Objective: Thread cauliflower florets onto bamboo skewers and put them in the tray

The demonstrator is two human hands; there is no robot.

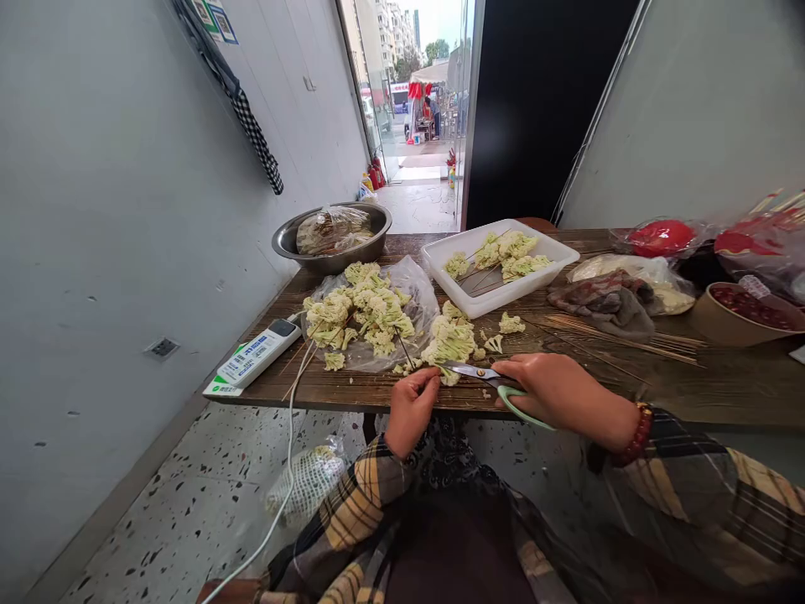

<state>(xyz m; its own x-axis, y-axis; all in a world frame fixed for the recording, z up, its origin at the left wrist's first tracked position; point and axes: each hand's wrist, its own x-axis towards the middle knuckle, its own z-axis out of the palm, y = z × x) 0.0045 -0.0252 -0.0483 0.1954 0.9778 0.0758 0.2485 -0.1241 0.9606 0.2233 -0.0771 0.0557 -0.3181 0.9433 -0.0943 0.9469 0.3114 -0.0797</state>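
My right hand grips scissors with pale green handles, their metal blades pointing left. At the table's front edge my left hand is closed in a pinch at a small cauliflower floret, close by the scissor tips; the fingers partly hide what they hold. A thin dark skewer slants down toward these fingers. Just beyond the blades lies a larger cauliflower piece, with small loose bits to its right. Left of it, a pile of cauliflower rests on a clear plastic bag.
A white tray holds cauliflower and skewers. Behind the pile stands a metal basin with a bagged item. Bare skewers, a crumpled cloth and a bowl of red food lie right. A white device with a cable sits left.
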